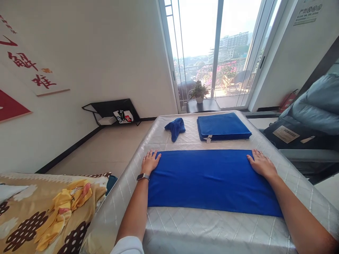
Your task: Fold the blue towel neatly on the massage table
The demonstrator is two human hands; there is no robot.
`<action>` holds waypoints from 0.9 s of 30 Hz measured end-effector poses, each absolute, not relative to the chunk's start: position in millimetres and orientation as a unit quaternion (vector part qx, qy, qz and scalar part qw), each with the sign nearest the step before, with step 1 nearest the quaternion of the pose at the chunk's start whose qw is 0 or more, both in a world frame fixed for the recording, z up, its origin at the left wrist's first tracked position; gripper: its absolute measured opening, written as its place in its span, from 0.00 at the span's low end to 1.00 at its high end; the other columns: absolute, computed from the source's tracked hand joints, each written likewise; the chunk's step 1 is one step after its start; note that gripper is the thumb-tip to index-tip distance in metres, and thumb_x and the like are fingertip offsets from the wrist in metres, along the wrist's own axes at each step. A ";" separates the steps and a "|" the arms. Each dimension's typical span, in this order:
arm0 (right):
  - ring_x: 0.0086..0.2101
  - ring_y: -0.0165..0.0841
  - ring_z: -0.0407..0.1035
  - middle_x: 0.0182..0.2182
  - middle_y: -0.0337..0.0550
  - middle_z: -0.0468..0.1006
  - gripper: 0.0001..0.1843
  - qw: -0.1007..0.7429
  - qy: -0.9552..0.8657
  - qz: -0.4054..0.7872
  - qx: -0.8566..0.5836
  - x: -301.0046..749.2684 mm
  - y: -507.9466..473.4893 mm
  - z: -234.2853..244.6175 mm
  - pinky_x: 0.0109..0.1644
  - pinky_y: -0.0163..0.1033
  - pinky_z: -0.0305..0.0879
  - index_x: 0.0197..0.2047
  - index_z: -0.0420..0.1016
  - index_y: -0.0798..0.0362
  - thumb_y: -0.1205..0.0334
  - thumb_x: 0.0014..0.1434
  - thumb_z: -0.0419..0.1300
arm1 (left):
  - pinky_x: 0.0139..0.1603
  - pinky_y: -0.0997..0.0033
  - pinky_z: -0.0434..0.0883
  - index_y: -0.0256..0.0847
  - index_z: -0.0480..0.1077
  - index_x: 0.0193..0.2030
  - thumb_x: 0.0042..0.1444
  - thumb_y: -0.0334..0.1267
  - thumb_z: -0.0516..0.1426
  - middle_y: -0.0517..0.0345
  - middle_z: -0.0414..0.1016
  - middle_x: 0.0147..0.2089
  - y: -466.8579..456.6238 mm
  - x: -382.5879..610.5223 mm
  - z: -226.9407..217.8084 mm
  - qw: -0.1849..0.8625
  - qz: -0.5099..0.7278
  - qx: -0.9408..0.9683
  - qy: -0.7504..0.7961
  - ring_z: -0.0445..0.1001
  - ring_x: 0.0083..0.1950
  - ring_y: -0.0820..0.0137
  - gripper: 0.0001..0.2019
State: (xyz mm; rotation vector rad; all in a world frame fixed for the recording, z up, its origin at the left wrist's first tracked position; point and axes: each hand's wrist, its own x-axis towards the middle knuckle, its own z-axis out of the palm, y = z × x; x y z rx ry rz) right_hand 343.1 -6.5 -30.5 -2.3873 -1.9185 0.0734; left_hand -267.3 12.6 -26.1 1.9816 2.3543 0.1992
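Grip: your left hand and right hand lie open, palms flat, grasping nothing.
Why: you pin the blue towel smooth on the mattress at both ends.

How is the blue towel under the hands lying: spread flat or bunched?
Spread flat: the blue towel lies as a smooth rectangle, left hand and right hand pressing its far corners.

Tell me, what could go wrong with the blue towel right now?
The spread blue towel lies near the front edge of the silver mattress, so it might slip off if tugged. The left hand and right hand press only its far corners, so the middle could wrinkle.
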 end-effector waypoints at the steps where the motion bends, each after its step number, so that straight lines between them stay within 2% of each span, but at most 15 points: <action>1: 0.72 0.42 0.43 0.74 0.52 0.49 0.41 0.040 -0.624 0.022 -0.780 341.7 -5.9 -30.6 0.74 0.50 0.42 0.76 0.48 0.65 0.45 0.70 0.31 | 0.73 0.45 0.48 0.46 0.54 0.75 0.70 0.59 0.39 0.47 0.48 0.78 12.6 -266.4 -26.2 0.030 0.063 0.640 0.765 0.47 0.77 0.52 0.33; 4: 0.71 0.42 0.44 0.74 0.53 0.50 0.41 0.046 -0.621 0.023 -0.782 339.1 -5.2 -29.3 0.74 0.50 0.42 0.75 0.48 0.66 0.46 0.70 0.32 | 0.74 0.44 0.47 0.46 0.56 0.74 0.70 0.58 0.40 0.47 0.51 0.77 11.5 -262.6 -24.0 0.022 0.066 0.640 0.765 0.49 0.77 0.52 0.32; 7: 0.71 0.43 0.45 0.73 0.55 0.50 0.41 0.051 -0.618 0.026 -0.784 340.0 -5.4 -27.2 0.74 0.51 0.43 0.75 0.49 0.67 0.46 0.70 0.32 | 0.73 0.45 0.49 0.39 0.66 0.68 0.70 0.53 0.44 0.42 0.60 0.73 8.4 -256.4 -16.3 -0.038 0.098 0.617 0.780 0.54 0.75 0.51 0.29; 10: 0.71 0.45 0.47 0.73 0.57 0.52 0.41 0.056 -0.618 0.022 -0.784 342.1 -6.5 -25.0 0.74 0.51 0.45 0.74 0.51 0.69 0.47 0.70 0.34 | 0.70 0.51 0.58 0.35 0.75 0.58 0.68 0.44 0.49 0.40 0.70 0.65 3.0 -238.6 -4.1 -0.103 0.164 0.611 0.768 0.63 0.69 0.52 0.21; 13: 0.70 0.49 0.48 0.71 0.62 0.54 0.38 0.071 -0.623 -0.017 -0.779 333.0 -10.6 -19.5 0.73 0.56 0.45 0.72 0.56 0.72 0.52 0.71 0.36 | 0.66 0.58 0.65 0.38 0.76 0.54 0.67 0.38 0.50 0.45 0.75 0.60 -6.1 -200.9 4.2 -0.105 0.225 0.674 0.695 0.69 0.64 0.58 0.17; 16: 0.69 0.49 0.50 0.70 0.64 0.58 0.35 0.086 -0.684 -0.057 -0.722 292.4 -18.6 -9.3 0.73 0.56 0.46 0.70 0.60 0.72 0.57 0.71 0.37 | 0.67 0.60 0.64 0.41 0.74 0.57 0.69 0.41 0.50 0.49 0.74 0.62 -18.2 -150.7 1.9 -0.069 0.226 0.761 0.604 0.69 0.64 0.61 0.17; 18: 0.69 0.45 0.52 0.69 0.60 0.61 0.34 0.090 -0.750 -0.027 -0.655 245.4 -23.7 -2.9 0.72 0.52 0.49 0.70 0.62 0.68 0.56 0.71 0.37 | 0.70 0.59 0.61 0.42 0.72 0.61 0.70 0.45 0.50 0.50 0.71 0.66 -25.3 -121.8 -4.3 -0.048 0.202 0.810 0.549 0.65 0.68 0.61 0.19; 22: 0.71 0.41 0.47 0.72 0.49 0.56 0.34 0.084 -0.838 0.042 -0.538 142.3 -25.1 -1.5 0.73 0.49 0.46 0.72 0.59 0.58 0.48 0.72 0.39 | 0.73 0.55 0.57 0.43 0.66 0.67 0.71 0.50 0.48 0.50 0.64 0.71 -32.0 -98.0 -16.4 -0.017 0.168 0.828 0.534 0.60 0.73 0.60 0.24; 25: 0.72 0.41 0.44 0.73 0.50 0.52 0.36 0.077 -0.832 0.056 -0.547 97.3 -17.9 -8.6 0.74 0.50 0.42 0.74 0.55 0.58 0.47 0.72 0.39 | 0.73 0.54 0.57 0.43 0.65 0.68 0.72 0.49 0.48 0.51 0.64 0.71 -30.1 -100.6 -18.7 -0.013 0.159 0.820 0.550 0.60 0.72 0.59 0.23; 27: 0.72 0.40 0.43 0.73 0.49 0.51 0.36 0.077 -0.819 0.058 -0.565 87.6 -12.7 -14.1 0.74 0.50 0.41 0.75 0.53 0.58 0.47 0.72 0.39 | 0.71 0.54 0.59 0.42 0.67 0.66 0.71 0.48 0.48 0.49 0.67 0.69 -25.0 -98.6 -15.9 -0.024 0.153 0.818 0.554 0.64 0.70 0.58 0.22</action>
